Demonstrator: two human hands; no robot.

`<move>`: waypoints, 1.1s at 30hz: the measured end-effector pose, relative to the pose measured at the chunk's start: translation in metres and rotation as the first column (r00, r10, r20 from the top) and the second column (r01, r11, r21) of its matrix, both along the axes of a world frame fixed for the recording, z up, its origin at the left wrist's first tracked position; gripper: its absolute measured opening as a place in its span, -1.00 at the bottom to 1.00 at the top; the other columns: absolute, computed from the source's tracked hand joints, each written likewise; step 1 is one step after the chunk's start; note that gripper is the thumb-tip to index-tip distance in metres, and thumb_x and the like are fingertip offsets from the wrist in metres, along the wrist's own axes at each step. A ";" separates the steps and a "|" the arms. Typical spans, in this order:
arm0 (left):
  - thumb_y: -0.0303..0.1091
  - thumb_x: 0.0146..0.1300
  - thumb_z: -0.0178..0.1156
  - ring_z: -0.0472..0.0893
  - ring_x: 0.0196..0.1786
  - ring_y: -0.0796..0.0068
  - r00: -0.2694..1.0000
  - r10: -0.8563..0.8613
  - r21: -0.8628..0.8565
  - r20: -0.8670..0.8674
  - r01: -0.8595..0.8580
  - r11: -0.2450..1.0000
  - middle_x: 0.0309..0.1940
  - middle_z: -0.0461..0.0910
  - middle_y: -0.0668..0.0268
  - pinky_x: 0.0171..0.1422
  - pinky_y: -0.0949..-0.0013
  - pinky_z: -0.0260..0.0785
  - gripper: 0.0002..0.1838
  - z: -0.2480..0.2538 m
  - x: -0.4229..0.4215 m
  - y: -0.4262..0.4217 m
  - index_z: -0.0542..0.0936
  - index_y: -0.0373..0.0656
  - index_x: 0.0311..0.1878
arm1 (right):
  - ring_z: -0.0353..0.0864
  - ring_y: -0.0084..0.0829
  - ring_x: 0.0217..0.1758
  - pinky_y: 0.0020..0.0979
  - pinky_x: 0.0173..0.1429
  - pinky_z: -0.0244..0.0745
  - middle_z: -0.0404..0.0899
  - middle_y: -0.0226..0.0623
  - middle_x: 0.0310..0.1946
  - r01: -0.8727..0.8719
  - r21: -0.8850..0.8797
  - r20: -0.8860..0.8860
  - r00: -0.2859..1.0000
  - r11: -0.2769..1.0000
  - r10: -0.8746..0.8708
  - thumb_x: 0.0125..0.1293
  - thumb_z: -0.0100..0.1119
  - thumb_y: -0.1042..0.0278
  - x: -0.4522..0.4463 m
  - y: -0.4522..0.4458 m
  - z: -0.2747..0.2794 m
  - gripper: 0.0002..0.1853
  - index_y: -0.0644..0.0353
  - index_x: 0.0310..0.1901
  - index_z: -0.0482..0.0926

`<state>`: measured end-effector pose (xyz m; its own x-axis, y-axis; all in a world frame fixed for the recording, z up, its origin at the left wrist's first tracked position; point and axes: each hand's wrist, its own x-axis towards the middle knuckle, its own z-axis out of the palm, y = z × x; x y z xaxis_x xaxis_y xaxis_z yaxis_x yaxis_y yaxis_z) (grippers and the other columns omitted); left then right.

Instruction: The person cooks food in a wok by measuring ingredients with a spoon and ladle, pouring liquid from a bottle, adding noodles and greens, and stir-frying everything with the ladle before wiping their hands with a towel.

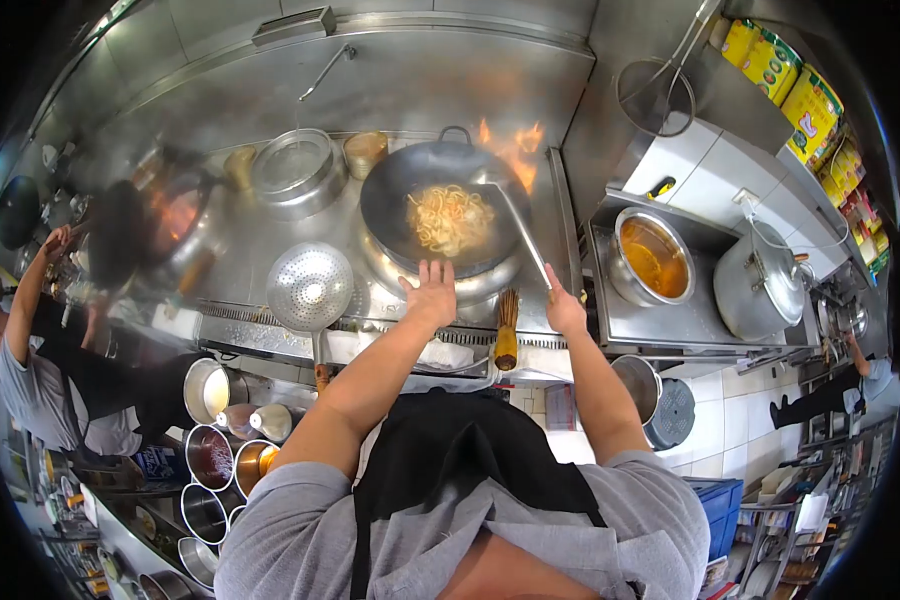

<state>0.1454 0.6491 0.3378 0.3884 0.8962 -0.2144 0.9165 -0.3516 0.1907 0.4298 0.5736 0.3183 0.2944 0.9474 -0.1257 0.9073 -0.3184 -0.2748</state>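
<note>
A dark wok (pixel 390 205) sits on the burner in front of me, with a pile of thick noodles (pixel 448 220) in it. My right hand (pixel 567 310) is closed round the handle of a long metal ladle (pixel 518 222). The ladle's head reaches into the right side of the wok, above the noodles, and its exact shape is blurred. My left hand (pixel 432 294) is at the wok's front rim, fingers stretched out and palm down. Whether its fingertips touch the rim, I cannot tell. Flames (pixel 515 150) rise behind the wok's right edge.
A perforated skimmer (pixel 310 285) lies left of the wok, a bamboo brush (pixel 507 330) in front. A lidded pot (pixel 295 175) stands at the back left. On the right are a bowl of orange liquid (pixel 654 257) and a stockpot (pixel 760 280). Another person (pixel 50 380) works at a flaming wok, left.
</note>
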 end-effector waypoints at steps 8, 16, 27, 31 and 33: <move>-0.35 0.24 0.16 0.13 0.52 -0.08 0.749 -0.035 0.072 0.662 -0.017 0.997 0.51 0.07 0.00 0.50 -0.01 0.14 -0.28 -0.021 -0.048 -0.024 0.18 -0.14 0.47 | 0.31 -0.30 -0.49 -0.30 -0.27 0.39 0.34 -0.14 -0.53 0.229 0.285 -0.574 0.818 0.931 -0.026 0.23 0.10 0.58 -0.042 -0.156 -0.068 -0.09 -0.01 0.56 -0.12; -0.40 0.26 0.10 0.67 0.02 0.08 0.732 0.385 -0.153 0.562 -0.365 0.918 -0.03 0.65 -0.01 0.13 0.16 0.50 -0.58 -0.053 -0.157 -0.234 0.52 -0.14 0.21 | 0.55 -0.08 -0.45 -0.11 -0.29 0.44 0.44 -0.11 -0.56 0.091 0.208 -0.534 0.844 0.974 0.035 0.17 0.05 0.61 0.000 -0.235 -0.160 0.01 0.12 0.55 -0.35; -0.46 0.20 0.11 0.66 -0.20 0.13 0.125 0.845 -0.259 0.521 -0.920 0.295 -0.29 0.65 0.06 -0.04 0.19 0.49 -0.62 0.017 -0.185 -0.497 0.56 -0.13 0.12 | 0.68 -0.27 -0.01 -0.32 0.14 0.52 0.69 -0.02 -0.09 -0.924 -0.012 -0.447 0.346 0.381 0.825 0.33 0.13 0.31 -0.121 -0.055 0.073 -0.60 0.39 0.12 0.55; -0.54 0.21 0.04 0.66 -0.16 0.26 0.094 0.692 -0.030 0.715 -0.986 0.165 -0.19 0.67 0.13 0.03 0.24 0.50 -0.62 0.050 -0.236 -0.565 0.57 -0.15 0.11 | 0.66 -0.27 0.02 -0.32 0.19 0.46 0.67 -0.07 -0.01 -0.872 0.485 -0.609 -0.396 -0.073 0.687 0.37 0.15 0.08 -0.267 -0.152 0.218 -0.46 0.32 0.23 0.50; -0.57 0.23 0.05 0.60 0.11 0.32 0.119 0.638 0.120 0.761 -0.992 0.042 0.20 0.56 0.12 0.16 0.32 0.45 -0.56 0.095 -0.262 -0.613 0.53 -0.15 0.20 | 0.64 -0.10 0.10 -0.20 0.19 0.50 0.64 0.04 0.01 -0.630 0.734 -0.559 -0.772 -0.252 0.301 0.34 0.10 -0.25 -0.315 -0.220 0.262 -0.28 0.33 0.20 0.53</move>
<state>-0.1168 0.0360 0.4329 -0.8524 0.4503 0.2658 0.4661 0.4238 0.7766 0.1146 0.3532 0.5808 -0.8343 -0.2661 0.4828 -0.5222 0.1006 -0.8469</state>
